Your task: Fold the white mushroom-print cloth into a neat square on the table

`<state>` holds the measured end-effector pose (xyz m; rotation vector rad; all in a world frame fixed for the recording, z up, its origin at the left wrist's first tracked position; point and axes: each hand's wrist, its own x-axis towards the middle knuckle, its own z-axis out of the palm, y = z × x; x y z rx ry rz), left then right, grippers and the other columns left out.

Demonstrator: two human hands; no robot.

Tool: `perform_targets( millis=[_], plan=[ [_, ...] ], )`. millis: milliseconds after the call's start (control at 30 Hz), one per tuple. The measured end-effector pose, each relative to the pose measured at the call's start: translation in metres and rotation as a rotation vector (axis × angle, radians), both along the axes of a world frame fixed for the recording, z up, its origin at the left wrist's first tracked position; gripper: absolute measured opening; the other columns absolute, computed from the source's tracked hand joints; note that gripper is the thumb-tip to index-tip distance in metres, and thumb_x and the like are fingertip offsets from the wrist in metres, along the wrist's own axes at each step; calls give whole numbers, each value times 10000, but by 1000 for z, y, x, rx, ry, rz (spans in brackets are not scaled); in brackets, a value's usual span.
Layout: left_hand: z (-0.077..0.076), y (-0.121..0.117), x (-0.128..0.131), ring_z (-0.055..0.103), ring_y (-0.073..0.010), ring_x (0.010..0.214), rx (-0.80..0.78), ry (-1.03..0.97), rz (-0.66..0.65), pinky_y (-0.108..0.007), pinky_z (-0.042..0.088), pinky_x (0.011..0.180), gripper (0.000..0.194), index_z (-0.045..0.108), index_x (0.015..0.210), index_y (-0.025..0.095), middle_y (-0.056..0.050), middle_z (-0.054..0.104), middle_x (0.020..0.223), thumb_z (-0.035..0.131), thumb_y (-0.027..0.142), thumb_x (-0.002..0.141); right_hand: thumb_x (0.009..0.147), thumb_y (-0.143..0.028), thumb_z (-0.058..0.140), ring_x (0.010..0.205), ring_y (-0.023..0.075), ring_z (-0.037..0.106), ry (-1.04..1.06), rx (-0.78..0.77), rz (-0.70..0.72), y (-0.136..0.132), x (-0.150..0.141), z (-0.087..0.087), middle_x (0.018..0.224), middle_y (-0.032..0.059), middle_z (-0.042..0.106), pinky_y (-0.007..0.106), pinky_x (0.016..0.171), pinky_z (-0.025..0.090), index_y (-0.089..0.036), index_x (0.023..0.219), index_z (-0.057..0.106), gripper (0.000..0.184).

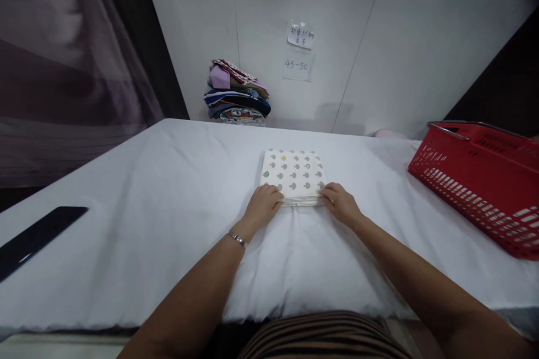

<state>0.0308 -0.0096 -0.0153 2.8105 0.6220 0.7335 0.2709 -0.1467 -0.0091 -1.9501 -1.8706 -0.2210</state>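
A folded white cloth [295, 174] printed with small grey shapes lies flat on the white-covered table [168, 196], in the middle. My left hand [263, 205] grips its near left corner, fingers curled around the edge. My right hand [340, 202] grips the near right corner the same way. A thin bracelet sits on my left wrist.
A pile of folded coloured clothes [236, 94] rests at the table's back against the white wall. A red plastic basket [484, 176] stands at the right. A dark flat object [36, 235] lies at the left edge. Two paper notes [300, 50] hang on the wall.
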Motion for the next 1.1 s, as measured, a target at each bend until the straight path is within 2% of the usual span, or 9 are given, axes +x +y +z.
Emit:
perform_targets(
  millis=[233, 400, 567, 767, 867, 967, 1100],
  plan=[
    [2, -1, 0, 494, -189, 880, -2, 25, 7, -353, 391, 798, 89, 617, 853, 212, -31, 583, 883, 537, 174, 847, 918, -212, 397, 935, 202, 575, -40, 87, 62, -8, 11, -21, 1049, 82, 610, 315, 734, 493, -225, 1069, 652, 297],
    [3, -3, -3, 491, -192, 925, -6, 19, -11, -353, 391, 828, 119, 617, 908, 210, -36, 575, 935, 547, 162, 825, 883, -170, 416, 1015, 235, 547, -147, 91, 177, -13, 15, -24, 1127, 105, 593, 368, 812, 483, -218, 1232, 551, 378],
    [7, -7, -9, 484, -204, 1009, -8, 26, -2, -373, 358, 912, 307, 601, 1013, 239, -40, 569, 1002, 545, 79, 757, 850, -112, 421, 1074, 259, 517, -265, 116, 180, -12, 16, -26, 1161, 130, 582, 407, 842, 462, -186, 1250, 519, 418],
    [7, -5, -18, 434, -218, 1137, -36, 38, 169, -380, 335, 948, 530, 526, 1150, 248, -55, 528, 1149, 501, 15, 674, 866, -127, 440, 1222, 275, 429, -363, 111, 165, -4, 16, -29, 1287, 145, 528, 422, 909, 419, -165, 1283, 491, 422],
    [3, -1, -21, 406, -216, 1171, -75, 72, 226, -364, 363, 926, 519, 519, 1147, 252, -52, 494, 1222, 492, 26, 680, 863, -90, 408, 1224, 267, 437, -384, 113, 158, 2, 16, -35, 1284, 142, 537, 411, 915, 418, -170, 1296, 485, 447],
    [1, 2, -22, 399, -206, 1168, -84, 102, 226, -331, 395, 906, 480, 523, 1128, 246, -45, 487, 1228, 484, 35, 699, 840, -55, 397, 1173, 268, 480, -389, 137, 187, 8, 15, -38, 1230, 161, 571, 406, 923, 416, -133, 1264, 511, 446],
    [9, -5, -17, 435, -220, 1101, -47, 177, 225, -334, 420, 863, 380, 537, 1074, 223, -57, 527, 1153, 507, 77, 725, 828, -60, 390, 1053, 257, 555, -393, 130, 256, 11, 29, -25, 1149, 162, 616, 403, 867, 437, -126, 1218, 539, 423]
  ],
)
